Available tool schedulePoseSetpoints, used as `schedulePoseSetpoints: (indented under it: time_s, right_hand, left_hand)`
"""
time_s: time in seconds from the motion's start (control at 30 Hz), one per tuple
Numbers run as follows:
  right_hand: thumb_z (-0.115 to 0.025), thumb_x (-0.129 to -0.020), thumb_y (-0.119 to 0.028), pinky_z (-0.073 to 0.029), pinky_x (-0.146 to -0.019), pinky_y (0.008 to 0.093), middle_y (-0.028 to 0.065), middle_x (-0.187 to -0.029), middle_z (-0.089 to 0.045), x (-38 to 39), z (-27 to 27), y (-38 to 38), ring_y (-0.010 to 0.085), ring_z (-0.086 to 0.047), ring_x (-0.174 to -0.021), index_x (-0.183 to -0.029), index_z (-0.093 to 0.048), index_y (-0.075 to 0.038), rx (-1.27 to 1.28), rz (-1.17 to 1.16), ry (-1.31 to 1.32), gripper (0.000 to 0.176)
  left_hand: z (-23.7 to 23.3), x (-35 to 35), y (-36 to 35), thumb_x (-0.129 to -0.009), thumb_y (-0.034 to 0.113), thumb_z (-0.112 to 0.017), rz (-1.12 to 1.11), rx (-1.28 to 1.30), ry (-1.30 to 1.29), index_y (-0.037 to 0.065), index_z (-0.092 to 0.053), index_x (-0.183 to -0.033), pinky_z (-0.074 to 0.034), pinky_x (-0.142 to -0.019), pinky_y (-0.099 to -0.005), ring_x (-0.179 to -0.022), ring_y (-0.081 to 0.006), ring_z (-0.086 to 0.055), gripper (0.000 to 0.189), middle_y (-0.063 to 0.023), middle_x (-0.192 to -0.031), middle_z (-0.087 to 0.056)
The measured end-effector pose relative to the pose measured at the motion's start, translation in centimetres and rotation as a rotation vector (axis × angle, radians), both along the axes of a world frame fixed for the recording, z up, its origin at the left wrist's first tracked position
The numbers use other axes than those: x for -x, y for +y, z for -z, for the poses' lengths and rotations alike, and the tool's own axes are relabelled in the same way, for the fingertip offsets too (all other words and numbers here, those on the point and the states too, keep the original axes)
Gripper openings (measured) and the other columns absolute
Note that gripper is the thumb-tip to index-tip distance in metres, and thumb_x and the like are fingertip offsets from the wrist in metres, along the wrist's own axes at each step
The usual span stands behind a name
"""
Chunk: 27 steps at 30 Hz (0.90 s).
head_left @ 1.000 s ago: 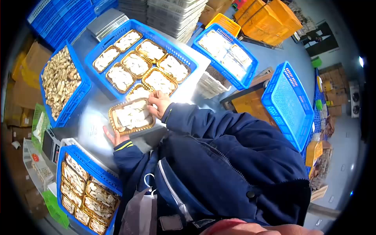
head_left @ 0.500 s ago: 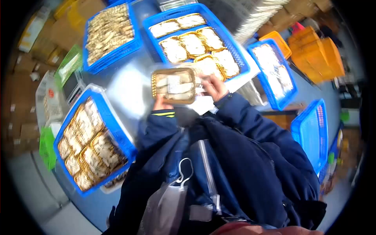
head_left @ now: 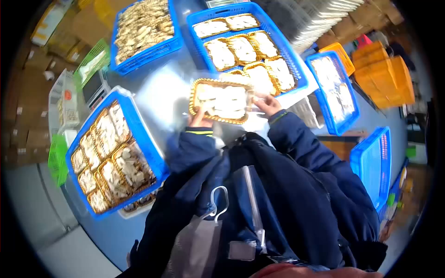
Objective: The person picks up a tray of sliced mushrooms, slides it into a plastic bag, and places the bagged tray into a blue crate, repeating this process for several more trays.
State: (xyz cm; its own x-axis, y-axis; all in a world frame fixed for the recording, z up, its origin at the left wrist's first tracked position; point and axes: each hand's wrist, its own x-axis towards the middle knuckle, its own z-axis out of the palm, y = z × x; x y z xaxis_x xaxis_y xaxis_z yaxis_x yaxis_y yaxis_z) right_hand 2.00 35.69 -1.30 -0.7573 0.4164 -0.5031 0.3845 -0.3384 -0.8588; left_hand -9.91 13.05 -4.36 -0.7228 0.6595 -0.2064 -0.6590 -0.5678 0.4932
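Observation:
A gold-edged tray of pale, sliced mushrooms (head_left: 221, 102) is held in front of my chest, with what looks like clear film around it. My left hand (head_left: 200, 119) grips the tray's near left edge, thumb over the rim. At the right end, the fingers of my right hand (head_left: 267, 104) are pinched together on the tray's edge or its film; which one I cannot make out. Just beyond the tray stands a blue basket (head_left: 300, 76) with several similar filled trays. Another blue basket (head_left: 150, 155) of filled trays lies to my left.
Loose mushrooms fill a blue basket (head_left: 147, 56) at the back left. To the right stand a blue basket with pale packs (head_left: 346, 125) and another blue basket (head_left: 371, 162). Orange crates (head_left: 382, 78) and stacked white trays (head_left: 320, 18) are farther back.
The view has shifted, so the baskets appear farther right. The mushroom tray has turned flatter and looks brighter. Both hands stay on it.

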Motion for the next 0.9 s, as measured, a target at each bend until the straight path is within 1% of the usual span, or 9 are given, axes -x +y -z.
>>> schedulePoseSetpoints:
  time_s: [0.17, 0.33, 0.47, 0.57, 0.63, 0.7, 0.77, 0.83, 0.9]
  right_hand:
    - [-0.073, -0.068, -0.031, -0.049, -0.063, 0.0332, 0.0041, -0.089, -0.06, -0.7, 0.2, -0.4, 0.0146, -0.058, -0.082, -0.1, -0.053, -0.006, 0.041, 0.168, -0.043, 0.046]
    - [-0.056, -0.084, -0.03, -0.049, -0.053, 0.0237, 0.0022, -0.086, -0.062, -0.8, 0.8, 1.3, 0.0098, -0.057, -0.063, -0.101, -0.06, -0.007, 0.157, 0.112, 0.125, 0.029]
    - [-0.053, -0.087, -0.023, -0.046, -0.047, 0.0224, -0.0002, -0.076, -0.06, -0.9, -2.0, 5.0, 0.0077, -0.051, -0.05, -0.097, -0.061, -0.004, 0.131, 0.281, 0.158, 0.023]
    - [-0.052, -0.087, -0.023, -0.043, -0.045, 0.0255, -0.0001, -0.074, -0.059, -3.1, 3.1, 13.6, 0.0121, -0.055, -0.056, -0.093, -0.061, -0.004, -0.022, 0.332, 0.218, 0.022]
    - [-0.051, -0.086, -0.028, -0.044, -0.049, 0.0263, 0.0018, -0.076, -0.062, -7.3, -0.5, 20.0, 0.0146, -0.057, -0.062, -0.093, -0.061, -0.004, -1.516, -0.119, 0.029, 0.027]
    - [-0.048, -0.087, -0.034, -0.046, -0.057, 0.0264, 0.0065, -0.082, -0.063, -9.9, 7.4, 27.8, 0.0155, -0.059, -0.066, -0.098, -0.06, -0.005, -0.563, 0.49, 0.069, 0.034]
    - [-0.045, -0.086, -0.039, -0.046, -0.063, 0.0258, 0.0092, -0.087, -0.063, -12.6, 4.3, 31.8, 0.015, -0.059, -0.068, -0.102, -0.058, -0.005, -0.219, 0.73, 0.11, 0.04]
    - [-0.047, -0.087, -0.032, -0.045, -0.061, 0.0262, 0.0042, -0.092, -0.06, -17.8, 8.6, 39.6, 0.0123, -0.053, -0.075, -0.108, -0.055, -0.006, -0.663, 0.627, -0.328, 0.035]
    - [-0.047, -0.087, -0.035, -0.045, -0.061, 0.0266, 0.0058, -0.095, -0.059, -21.1, 10.3, 44.6, 0.0133, -0.054, -0.076, -0.111, -0.054, -0.007, -0.443, 0.838, -0.278, 0.038]
  left_hand:
    - [-0.8, -1.2, 1.2, -0.087, 0.022, -0.051, 0.073, -0.003, 0.009, 0.003, -0.036, -0.126, -0.038, -0.093, -0.0446, -0.112, -0.0292, -0.045, 0.046, -0.0148, -0.123, -0.044]
    - [-2.9, -1.6, 3.3, -0.088, 0.028, -0.047, 0.053, 0.014, 0.12, 0.001, -0.033, -0.127, -0.037, -0.094, -0.0439, -0.116, -0.0282, -0.041, 0.049, -0.0151, -0.126, -0.041]
    - [-2.5, -0.7, 6.8, -0.087, 0.041, -0.044, 0.14, -0.01, 0.141, 0.01, -0.024, -0.133, -0.032, -0.097, -0.0471, -0.122, -0.0301, -0.033, 0.06, -0.012, -0.134, -0.031]
    - [-3.6, -0.7, 9.6, -0.088, 0.035, -0.045, 0.054, 0.223, 0.071, 0.017, -0.022, -0.134, -0.033, -0.096, -0.0491, -0.12, -0.0273, -0.035, 0.055, -0.0101, -0.134, -0.031]
    - [-3.5, -0.2, 11.0, -0.087, 0.036, -0.046, 0.093, 0.21, 0.13, 0.012, -0.02, -0.134, -0.035, -0.095, -0.0457, -0.116, -0.0276, -0.039, 0.058, -0.0114, -0.129, -0.036]
    - [-1.4, 1.4, 11.8, -0.09, 0.03, -0.042, 0.054, 0.309, 0.008, 0.017, -0.025, -0.133, -0.038, -0.093, -0.0409, -0.108, -0.0226, -0.045, 0.048, -0.0059, -0.124, -0.041]
    - [-1.5, 0.8, 12.3, -0.09, 0.028, -0.043, 0.076, 0.283, 0.085, 0.017, -0.025, -0.133, -0.041, -0.089, -0.0381, -0.103, -0.02, -0.047, 0.048, -0.004, -0.122, -0.042]
    - [-0.7, 0.8, 13.1, -0.089, 0.029, -0.044, 0.095, 0.321, 0.139, 0.017, -0.024, -0.133, -0.042, -0.087, -0.0377, -0.103, -0.0191, -0.048, 0.05, -0.0039, -0.122, -0.042]
    - [0.3, 1.0, 13.7, -0.088, 0.033, -0.046, 0.072, 0.367, 0.112, 0.017, -0.022, -0.134, -0.047, -0.081, -0.0376, -0.1, -0.0213, -0.051, 0.054, -0.0041, -0.121, -0.044]
